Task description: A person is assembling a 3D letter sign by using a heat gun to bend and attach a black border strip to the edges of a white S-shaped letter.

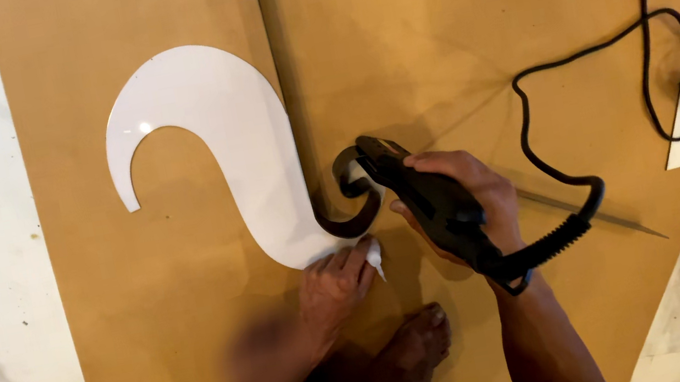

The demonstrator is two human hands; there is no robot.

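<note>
A glossy white S-shaped cutout (231, 154) lies flat on the brown board (425, 36), toward its left edge; the left hand (333, 285) presses fingers on its lower tip; the right hand (462, 197) grips a black corded power tool (425, 199) there; bare board stretches upward and right.

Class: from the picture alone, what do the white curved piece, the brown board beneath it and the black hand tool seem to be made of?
White curved piece: probably acrylic or plastic sheet, glossy; it shows glints of light.
Brown board: likely fibreboard, matt, even brown with no grain.
Black hand tool: seemingly moulded plastic casing, dull sheen, with a rubbery-looking cord.
</note>
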